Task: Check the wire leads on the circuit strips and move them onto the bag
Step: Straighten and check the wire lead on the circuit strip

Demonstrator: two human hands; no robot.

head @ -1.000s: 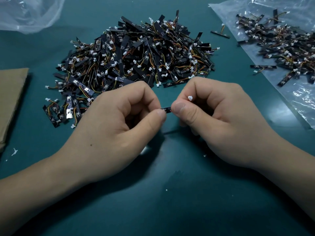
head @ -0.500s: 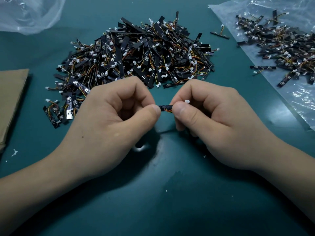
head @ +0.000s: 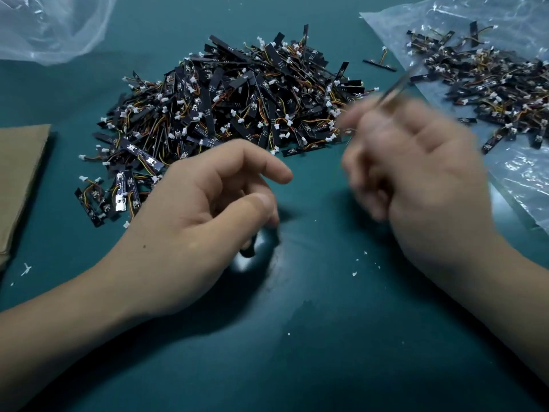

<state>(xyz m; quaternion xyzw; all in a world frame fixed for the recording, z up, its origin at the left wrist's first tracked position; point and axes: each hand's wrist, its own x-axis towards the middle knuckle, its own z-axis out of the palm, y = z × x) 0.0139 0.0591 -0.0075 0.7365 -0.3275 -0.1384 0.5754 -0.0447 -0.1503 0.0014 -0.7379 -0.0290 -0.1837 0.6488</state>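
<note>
Reading this as the transfer step: check done on one piece, strip heading for the bag.

Right hand (head: 416,173) is showing as heavy motion blur between the unchecked pile (head: 237,105) and the bag (head: 523,185) at the desk's (head: 297,337) right edge. A thin blurred strip (head: 393,90) is sticking up from its fingertips, angled toward the bag's near edge. I can't tell whether it is being pinched or is already loose; the blur is hiding the finger contact.

Left hand (head: 190,221) is resting near the desk's middle, just in front of the pile, fingers loosely curled and holding nothing.

Checked strips (head: 490,84) are lying heaped on the bag in the far right corner. One stray strip (head: 380,64) is sitting on bare desk just off the bag's edge.

The next move is calling for:
- landing this strip fully on the plastic, not short like the stray
- the left hand taking a fresh strip from the pile's near edge, since most of the pile is waiting

Tangled leads are looking likely to drag neighbours along, so pick single pieces.
</note>
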